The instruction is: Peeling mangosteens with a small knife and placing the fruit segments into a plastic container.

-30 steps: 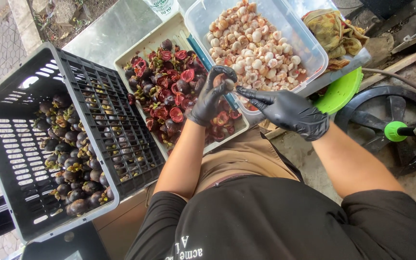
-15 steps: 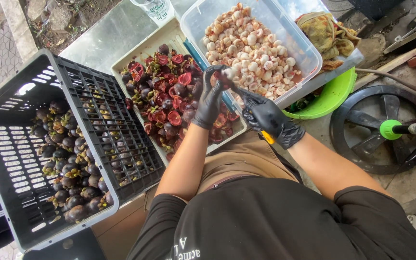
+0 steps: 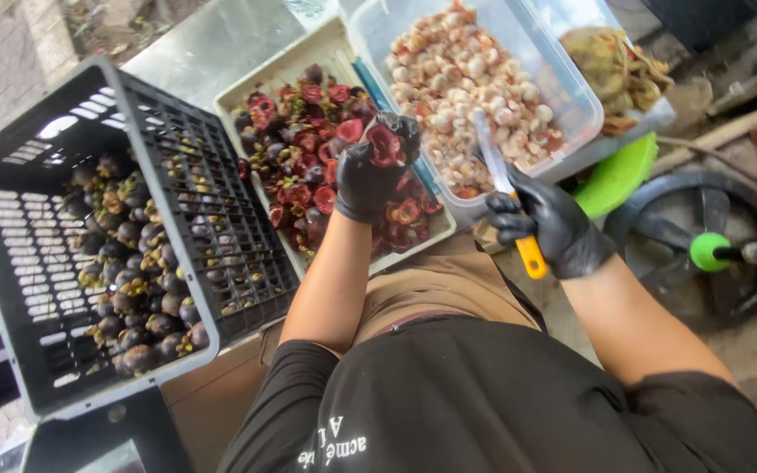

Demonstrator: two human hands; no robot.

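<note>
Mangosteen shell (image 3: 385,143), red hollow upward, sits pinched in the gloved left hand (image 3: 370,175) above the rind tray (image 3: 260,83); the right hand (image 3: 549,226), just right, grips a yellow-handled knife (image 3: 510,210) angled toward it.

I see black glossy gloves on both, the left hand (image 3: 370,175) and the right hand (image 3: 554,228), thin and tight-fitting, each ending at the wrist. Forearms are bare below short sleeves. The T-shirt (image 3: 501,403) is black with short sleeves and pale printed lettering low on the front. Tan trousers or apron (image 3: 431,280) show under the shirt hem, with plain fabric and creased folds.
</note>
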